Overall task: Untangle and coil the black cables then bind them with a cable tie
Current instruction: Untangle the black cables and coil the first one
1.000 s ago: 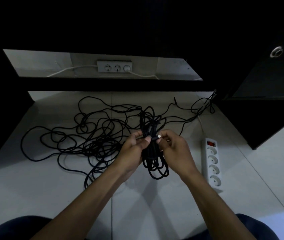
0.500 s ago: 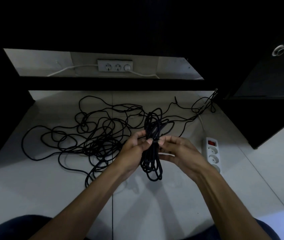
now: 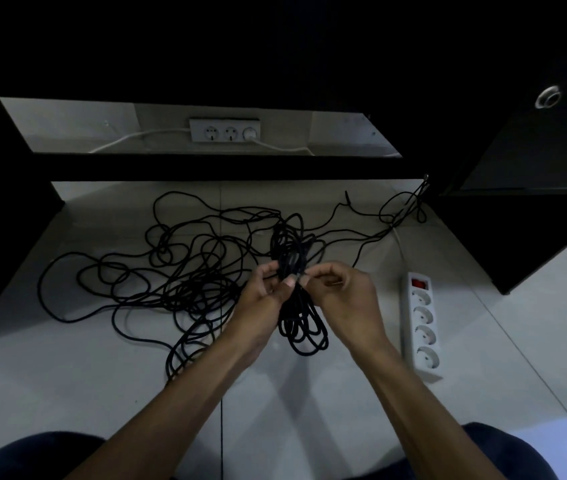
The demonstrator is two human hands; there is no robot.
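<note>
Two hands meet over the pale tiled floor (image 3: 67, 393), and the big change since a second ago is in the coiled bundle (image 3: 301, 317) between them: it has been raised slightly and turned, its upper loops now standing higher toward 12 o'clock while the lower loops hang toward 6 o'clock just above the tiles. The left hand (image 3: 261, 299) grips the bundle's waist with curled fingers, as it did before. The right hand (image 3: 344, 292), which half a second ago had drawn a little away toward 3 o'clock, has come back in and now pinches at the waist, thumb tip to thumb tip with the left. A small pale thing showed at the fingertips a second ago; whether it was the cable tie, and whether it is on the bundle now, I cannot tell. My reading is that one cable is coiled and the binding is being attempted. Much remains: the loose tangle of black cables (image 3: 171, 271) sprawls over the floor from 9 to 11 o'clock, with strands running off toward 2 o'clock. Dark furniture rings the scene in dim light. A white power strip (image 3: 422, 327) lies at 3 o'clock, and a wall socket block (image 3: 224, 130) sits at 12 o'clock.
</note>
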